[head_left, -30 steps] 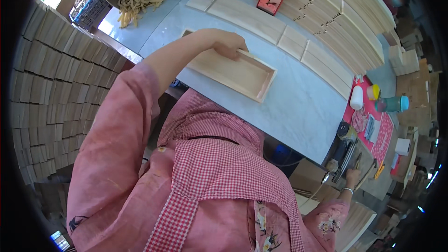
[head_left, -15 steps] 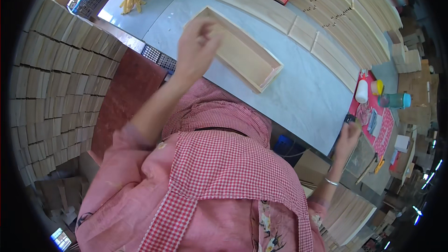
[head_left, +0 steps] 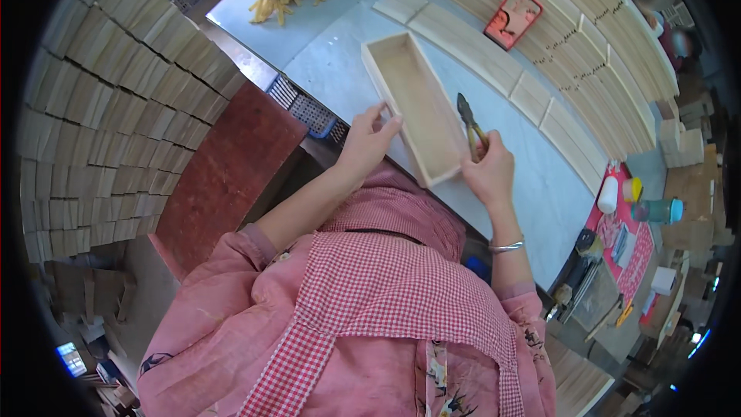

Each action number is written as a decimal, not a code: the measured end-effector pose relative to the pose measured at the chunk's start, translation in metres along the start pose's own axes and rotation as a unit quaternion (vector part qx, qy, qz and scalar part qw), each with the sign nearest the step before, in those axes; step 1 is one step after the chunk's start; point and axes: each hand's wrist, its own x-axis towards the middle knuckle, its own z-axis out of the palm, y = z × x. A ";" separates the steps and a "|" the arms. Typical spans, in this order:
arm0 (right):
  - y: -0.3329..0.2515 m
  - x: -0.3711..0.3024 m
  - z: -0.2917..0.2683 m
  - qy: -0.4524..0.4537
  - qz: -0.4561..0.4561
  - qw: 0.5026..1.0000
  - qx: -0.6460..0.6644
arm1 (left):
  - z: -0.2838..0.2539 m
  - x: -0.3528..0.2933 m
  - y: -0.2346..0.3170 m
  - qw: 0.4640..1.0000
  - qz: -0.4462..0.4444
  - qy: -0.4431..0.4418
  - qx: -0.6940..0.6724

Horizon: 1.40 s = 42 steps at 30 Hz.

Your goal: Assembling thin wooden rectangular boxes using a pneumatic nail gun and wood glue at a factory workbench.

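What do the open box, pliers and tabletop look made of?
Box: apparently bare wood, from its pale tan, matte boards. Pliers in the right hand: probably metal, with a dark head; yellowish handles, perhaps plastic-coated. Tabletop: smooth, bluish-white with faint marble-like streaks; stone or laminate, unclear which.

I have a box [head_left: 417,100] between my left grip [head_left: 369,139] and my right grip [head_left: 492,171]. Pliers [head_left: 468,117] are in the right one. Ahead of it, boards [head_left: 467,48] lie on the surface [head_left: 544,185], with a phone [head_left: 514,18] on board stacks [head_left: 556,46] behind. A bottle [head_left: 656,211] is far right of this grip. Wood piles [head_left: 100,100] are left of my left grip.
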 end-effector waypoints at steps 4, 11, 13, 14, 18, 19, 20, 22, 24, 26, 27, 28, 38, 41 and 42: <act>-0.020 -0.040 0.027 0.032 0.034 0.996 0.075 | 0.016 -0.004 0.025 0.996 0.009 -0.029 -0.080; -0.010 -0.069 0.005 0.081 0.041 0.992 0.086 | 0.023 0.029 0.081 0.897 0.347 -0.135 0.238; -0.005 -0.073 -0.012 0.073 0.007 0.997 0.032 | 0.028 0.033 0.075 0.887 0.349 -0.153 0.261; -0.005 -0.074 -0.022 0.068 -0.034 0.997 -0.028 | 0.031 0.036 0.073 0.877 0.356 -0.167 0.277; -0.016 -0.075 -0.042 0.033 -0.114 0.979 -0.164 | 0.044 0.035 0.070 0.846 0.366 -0.208 0.327; -0.020 -0.072 -0.045 0.009 -0.126 0.975 -0.185 | 0.047 0.032 0.072 0.842 0.362 -0.209 0.341; -0.023 -0.069 -0.046 -0.016 -0.138 0.969 -0.206 | 0.049 0.030 0.074 0.838 0.358 -0.209 0.356; -0.030 -0.064 -0.046 -0.039 -0.146 0.963 -0.224 | 0.054 0.028 0.074 0.831 0.354 -0.214 0.372; -0.040 -0.057 -0.043 -0.085 -0.142 0.952 -0.256 | 0.057 0.029 0.073 0.827 0.349 -0.223 0.381; -0.047 -0.051 -0.039 -0.131 -0.141 0.939 -0.285 | 0.059 0.031 0.074 0.822 0.344 -0.230 0.390; -0.047 -0.049 -0.036 -0.129 -0.138 0.940 -0.284 | 0.061 0.031 0.074 0.821 0.346 -0.232 0.391; -0.047 -0.048 -0.033 -0.120 -0.148 0.940 -0.283 | 0.061 0.031 0.074 0.821 0.346 -0.234 0.389; -0.037 -0.037 -0.011 -0.113 -0.160 0.938 -0.287 | 0.063 0.025 0.076 0.815 0.347 -0.234 0.400; -0.030 -0.035 -0.005 -0.060 -0.206 0.937 -0.276 | 0.065 0.023 0.075 0.808 0.359 -0.229 0.407; -0.030 -0.034 -0.005 -0.061 -0.204 0.938 -0.274 | 0.065 0.023 0.074 0.807 0.358 -0.231 0.408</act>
